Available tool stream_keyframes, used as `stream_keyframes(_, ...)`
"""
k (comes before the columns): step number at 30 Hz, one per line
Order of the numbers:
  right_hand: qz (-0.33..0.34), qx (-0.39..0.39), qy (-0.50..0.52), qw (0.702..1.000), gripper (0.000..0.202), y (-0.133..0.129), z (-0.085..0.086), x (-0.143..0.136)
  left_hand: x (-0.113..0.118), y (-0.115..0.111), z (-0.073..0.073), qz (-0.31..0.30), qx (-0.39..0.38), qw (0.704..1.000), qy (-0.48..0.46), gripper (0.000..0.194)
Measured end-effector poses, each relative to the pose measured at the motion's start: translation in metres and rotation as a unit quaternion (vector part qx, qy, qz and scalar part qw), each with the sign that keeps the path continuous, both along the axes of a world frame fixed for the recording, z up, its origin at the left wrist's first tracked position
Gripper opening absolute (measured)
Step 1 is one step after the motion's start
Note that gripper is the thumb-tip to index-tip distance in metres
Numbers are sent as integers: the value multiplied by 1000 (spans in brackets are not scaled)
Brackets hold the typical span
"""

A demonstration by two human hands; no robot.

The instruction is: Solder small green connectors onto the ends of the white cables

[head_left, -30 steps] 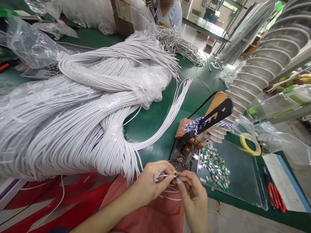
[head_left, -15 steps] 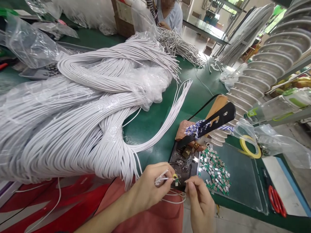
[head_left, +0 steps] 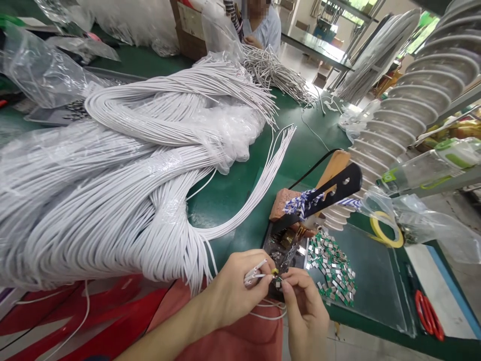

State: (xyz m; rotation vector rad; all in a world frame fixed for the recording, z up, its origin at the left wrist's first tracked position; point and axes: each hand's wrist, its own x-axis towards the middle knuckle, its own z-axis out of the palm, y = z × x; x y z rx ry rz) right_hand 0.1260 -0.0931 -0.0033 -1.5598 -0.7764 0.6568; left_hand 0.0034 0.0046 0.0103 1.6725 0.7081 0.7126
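My left hand (head_left: 240,283) is closed around a few white cables (head_left: 254,275), whose cut ends stick out between thumb and fingers. One cable end points right, toward a small metal-and-green piece (head_left: 278,283). My right hand (head_left: 306,306) is pinched close beside that piece; what lies between its fingertips is too small to make out. Both hands hover over the near edge of a dark tray (head_left: 268,243) with metal bits in it. To the right of the tray lies a pile of small green-and-silver circuit boards (head_left: 332,265).
Large bundles of white cable (head_left: 124,210) cover the left side. A black bracket (head_left: 330,193) tied with cord leans over a brick (head_left: 283,203). A ribbed duct (head_left: 406,110), yellow tape roll (head_left: 387,229) and red-handled tool (head_left: 428,313) stand right. Another person (head_left: 263,30) sits behind.
My right hand has moved slightly left and up, bringing its fingertips next to the small piece at my left hand. The left hand still grips the cables.
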Motion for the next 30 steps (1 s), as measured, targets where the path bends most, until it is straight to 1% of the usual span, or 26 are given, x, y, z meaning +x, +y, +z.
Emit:
stream_keyframes(3,-9,0,5,1000,13,-1,-2,-1,1,1,2,5,3,1000,-7,16)
stream_keyframes(7,-7,7,-15,1000,16,-1,-2,2,2,1,6,11,1,1000,-15,17)
stream_keyframes(11,31,37,-63,997,10,0,-1,8,2,0,7,17,-7,999,-29,18)
stream_keyframes(13,43,44,-70,996,10,1,-2,9,1,0,7,20,-27,999,-25,17)
stream_keyframes(16,26,29,-52,998,13,0,-3,6,0,1,6,20,-69,997,-8,18)
stream_keyframes(19,11,20,-40,999,12,0,-5,4,0,2,5,16,-70,997,-12,17)
stream_keyframes(24,52,35,-77,995,10,2,-5,10,2,2,5,19,-79,997,5,17)
stream_keyframes(27,46,25,-65,997,12,2,-5,11,2,2,5,19,-76,997,11,17)
stream_keyframes(30,28,15,-51,998,16,-1,-9,10,1,0,3,15,-90,996,10,17)
